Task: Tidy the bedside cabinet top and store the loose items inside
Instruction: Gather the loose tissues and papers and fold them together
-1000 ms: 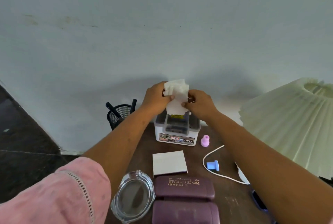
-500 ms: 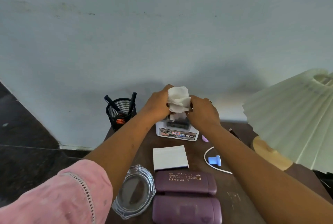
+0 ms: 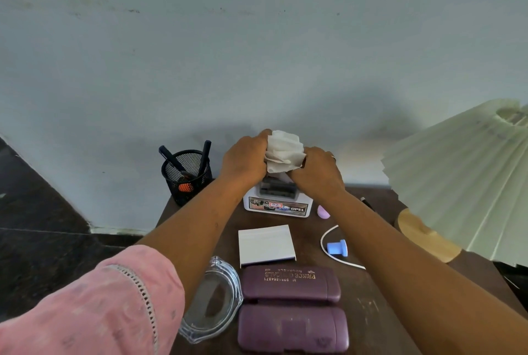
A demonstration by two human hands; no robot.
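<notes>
Head view looks down on a dark wooden bedside cabinet top set against a pale blue wall. Both hands meet at the far edge of the cabinet top, just above a small white box with a grey lid and an OPEL label on its front. The left hand and the right hand each have their grip closed on a crumpled white tissue, which is bunched between them, its lower end hanging down to the top of the box.

Left of the box stands a black mesh pen holder with dark pens and something orange inside. A small pink object lies just right of the box, partly hidden by the right forearm. Nearer the camera, a white square pad lies flat, and beside it a blue plastic piece sits inside the curve of a white cable. Two purple spectacle cases lie side by side at the near edge, the farther one printed with gold lettering, and a clear glass dish rests touching their left ends. A pleated cream lampshade on a wooden base fills the right side. A pink sleeve covers the left upper arm.
</notes>
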